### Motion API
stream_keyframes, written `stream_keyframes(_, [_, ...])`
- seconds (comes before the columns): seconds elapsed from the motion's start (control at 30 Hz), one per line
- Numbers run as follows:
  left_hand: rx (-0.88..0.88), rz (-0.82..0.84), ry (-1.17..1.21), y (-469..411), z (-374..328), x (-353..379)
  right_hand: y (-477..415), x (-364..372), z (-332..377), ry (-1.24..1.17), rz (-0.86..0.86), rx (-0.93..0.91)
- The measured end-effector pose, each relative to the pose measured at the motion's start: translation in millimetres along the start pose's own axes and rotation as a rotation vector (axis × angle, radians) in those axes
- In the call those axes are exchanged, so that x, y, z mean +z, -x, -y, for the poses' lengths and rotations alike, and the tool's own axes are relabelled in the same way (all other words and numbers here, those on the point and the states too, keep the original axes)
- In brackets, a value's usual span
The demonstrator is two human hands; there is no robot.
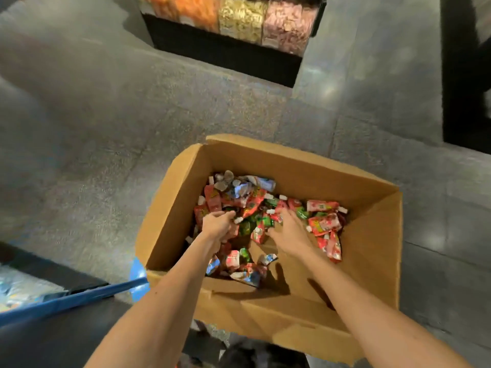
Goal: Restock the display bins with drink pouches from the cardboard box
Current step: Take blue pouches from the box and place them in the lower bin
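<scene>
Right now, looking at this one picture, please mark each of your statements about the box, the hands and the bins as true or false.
1. Both hands are inside the cardboard box. True: the left hand and the right hand are down among the drink pouches.
2. The box is full to the rim. False: the pouches cover only part of the bottom, and bare cardboard shows on the near right side.
3. The left hand is closed around pouches. True: its fingers curl over some.
4. The right hand is closed into a fist. False: it lies flat and spread on the pile.
5. The display bins at the top hold snacks of different colours. True.
</scene>
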State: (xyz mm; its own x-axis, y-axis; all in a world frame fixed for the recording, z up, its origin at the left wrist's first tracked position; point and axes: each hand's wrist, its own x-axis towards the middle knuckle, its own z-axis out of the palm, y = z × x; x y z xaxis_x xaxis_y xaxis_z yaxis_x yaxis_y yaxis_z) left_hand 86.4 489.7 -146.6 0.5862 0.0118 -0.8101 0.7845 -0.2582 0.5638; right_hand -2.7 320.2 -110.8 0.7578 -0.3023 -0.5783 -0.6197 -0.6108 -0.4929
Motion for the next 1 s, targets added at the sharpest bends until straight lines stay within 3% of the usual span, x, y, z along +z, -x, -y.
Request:
stream_keyframes(0.17, [-0.109,-0.020,0.176,-57.3,-19.2,16.0,-112.4,3.7,14.2,0.152,-0.006,-0.129])
stream_keyframes(0.27, [-0.208,0.024,0.189,-102.1,-17.8,25.8,-157.1,9.8,13.4,0.280,0.037,-0.090])
stream_keyframes(0.5, [-0.276,0.082,0.172,-131.1,-30.3,52.4,-194.2,37.8,3.7,0.559,-0.026,-0.103])
stream_keyframes(0.67, [-0.281,0.045,0.107,-128.4,-42.7,53.1,-198.3,44.6,-14.5,0.595,-0.094,-0.044])
stream_keyframes(0.8, [-0.175,-0.028,-0.032,-106.0,-30.2,34.3,-184.5,29.9,-22.9,0.178,-0.074,0.070])
stream_keyframes(1.0, [0.126,0.364,-0.222,-54.1,-15.8,24.3,-115.2,23.7,-14.9,-0.708,0.177,0.346])
